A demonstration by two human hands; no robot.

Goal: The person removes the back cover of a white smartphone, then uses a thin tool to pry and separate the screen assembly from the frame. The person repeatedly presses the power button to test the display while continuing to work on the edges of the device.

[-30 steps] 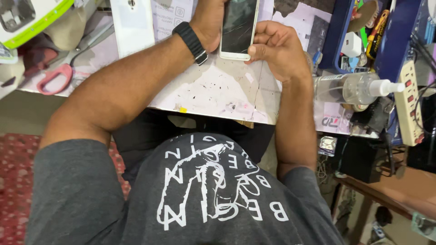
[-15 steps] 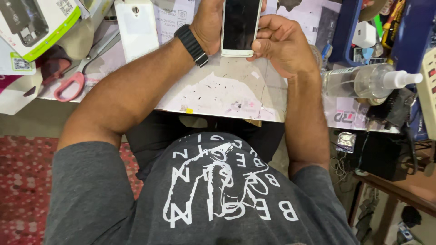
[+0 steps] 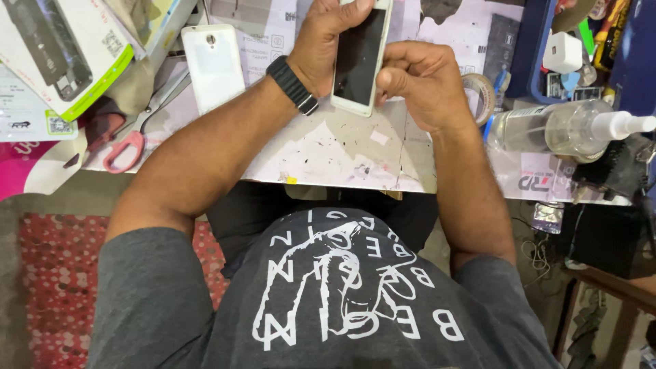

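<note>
A white smartphone (image 3: pixel 359 58) with a dark screen stands tilted over the worn white worktable (image 3: pixel 321 154). My left hand (image 3: pixel 328 41), with a black band on the wrist, grips its left edge and top. My right hand (image 3: pixel 420 82) is curled against the phone's right edge, thumb and fingertips pressed to the side. A white phone back cover (image 3: pixel 213 65) lies flat on the table to the left of my left forearm.
Pink-handled scissors (image 3: pixel 130 140) lie at the table's left edge below boxed packages (image 3: pixel 61 55). A clear spray bottle (image 3: pixel 567 126) lies on its side at right, next to a tape roll (image 3: pixel 482 92) and a white charger (image 3: pixel 566 51). A red patterned rug covers the floor.
The view has shifted slightly; both hands stay on the phone, and the right hand's fingers have worked a little along its right edge.
</note>
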